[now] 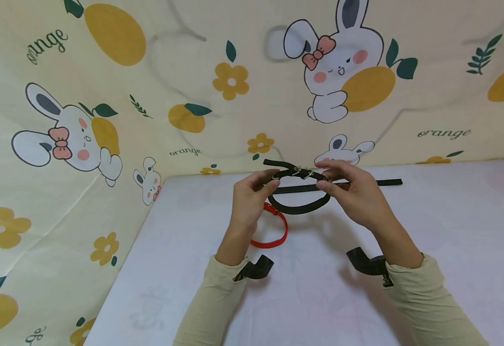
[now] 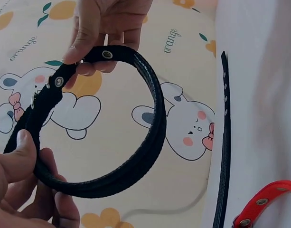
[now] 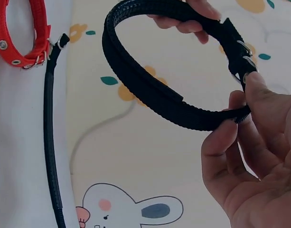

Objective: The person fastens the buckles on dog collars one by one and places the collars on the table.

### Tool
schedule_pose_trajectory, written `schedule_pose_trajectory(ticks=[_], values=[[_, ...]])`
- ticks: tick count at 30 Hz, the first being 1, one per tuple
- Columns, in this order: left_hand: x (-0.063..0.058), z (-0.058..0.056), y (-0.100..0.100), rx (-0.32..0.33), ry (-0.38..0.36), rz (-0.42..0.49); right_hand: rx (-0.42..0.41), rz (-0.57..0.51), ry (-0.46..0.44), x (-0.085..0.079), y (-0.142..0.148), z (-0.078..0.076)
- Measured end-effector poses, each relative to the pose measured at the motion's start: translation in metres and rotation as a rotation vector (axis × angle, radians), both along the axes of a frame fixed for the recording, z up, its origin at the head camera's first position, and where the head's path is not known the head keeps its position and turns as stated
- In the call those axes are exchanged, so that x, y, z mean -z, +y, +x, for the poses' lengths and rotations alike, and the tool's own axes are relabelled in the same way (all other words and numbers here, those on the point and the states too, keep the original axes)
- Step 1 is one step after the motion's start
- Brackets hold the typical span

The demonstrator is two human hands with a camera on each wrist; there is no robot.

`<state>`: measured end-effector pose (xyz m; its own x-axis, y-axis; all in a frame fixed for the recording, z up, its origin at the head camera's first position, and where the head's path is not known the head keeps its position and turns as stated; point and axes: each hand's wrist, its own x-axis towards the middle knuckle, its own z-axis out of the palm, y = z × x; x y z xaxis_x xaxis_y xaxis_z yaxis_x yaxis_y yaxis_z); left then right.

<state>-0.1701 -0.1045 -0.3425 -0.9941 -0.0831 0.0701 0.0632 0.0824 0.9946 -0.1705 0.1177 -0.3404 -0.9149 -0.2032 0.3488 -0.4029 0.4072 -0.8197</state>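
A black collar, closed into a loop with its metal buckle and free end at the top, is held up above the table between both hands. My left hand pinches its left side between thumb and fingers. On the opposite side, beside the buckle, my right hand grips the band with thumb and fingertips. Metal eyelets show along the band in the left wrist view. Behind the loop, a second black collar lies stretched out straight on the table. A red collar, buckled into a ring, lies near the left hand.
The white tabletop meets a cream cloth backdrop printed with rabbits, oranges and flowers at the back and left. Black straps stick out from both sleeve cuffs.
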Motion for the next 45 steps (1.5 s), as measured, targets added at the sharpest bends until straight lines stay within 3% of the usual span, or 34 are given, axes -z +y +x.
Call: schedule_pose_trajectory(ticks=[4,18,28,37,41,45], values=[[0.001,0.0,0.0,-0.006,0.003,0.009,-0.001,0.009,-0.006,0.001,0.001,0.0],[0.005,0.0,0.004,0.009,0.159,-0.023,-0.026,0.127,-0.076,-0.003,0.006,-0.001],[0.009,0.0,0.009,0.075,0.317,-0.245,-0.007,0.088,-0.021,-0.002,-0.001,0.003],[0.01,0.005,0.014,0.115,0.356,-0.388,-0.017,0.085,0.064,0.0,-0.009,0.007],[0.011,0.006,0.016,0.109,0.349,-0.377,-0.023,0.04,0.124,0.0,-0.012,0.007],[0.011,0.007,0.017,0.093,0.315,-0.343,-0.021,-0.004,0.117,-0.002,-0.012,0.008]])
